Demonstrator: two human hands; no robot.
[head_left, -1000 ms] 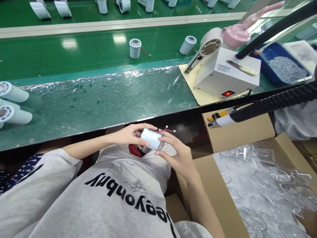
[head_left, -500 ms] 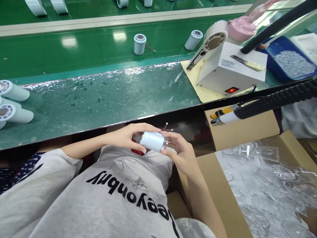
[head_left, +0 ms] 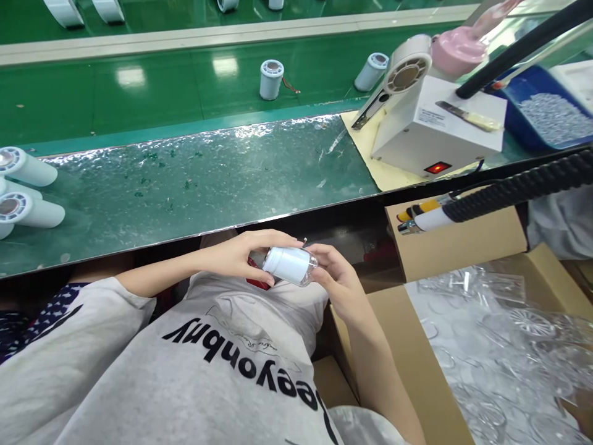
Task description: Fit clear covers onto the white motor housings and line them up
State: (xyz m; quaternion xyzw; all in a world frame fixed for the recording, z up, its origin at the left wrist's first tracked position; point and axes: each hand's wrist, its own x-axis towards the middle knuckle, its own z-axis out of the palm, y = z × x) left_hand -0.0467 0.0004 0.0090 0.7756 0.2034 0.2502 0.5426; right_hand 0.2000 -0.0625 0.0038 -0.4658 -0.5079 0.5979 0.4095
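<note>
A light-blue cylindrical housing (head_left: 286,264) lies tilted on its side above my lap. My left hand (head_left: 245,253) grips its left end, thumb in front and fingers over the top. A clear plastic cap (head_left: 309,272) sits around the right end. My right hand (head_left: 340,278) pinches that cap between thumb and fingers. The tip of a thin wire (head_left: 304,241) shows behind the housing; the rest of it is hidden.
Similar housings (head_left: 32,210) lie at the bench's left, and another with a wire (head_left: 271,80) stands on the green belt. A white machine (head_left: 435,136), a blue tray (head_left: 514,117) and a hanging screwdriver (head_left: 426,219) are at right. Below, a cardboard box (head_left: 407,346) holds clear plastic parts.
The clear cap has come to show more around the housing's right end, and the wire has mostly gone from sight. My right fingers have shifted on the cap. Housings on the belt moved right.
</note>
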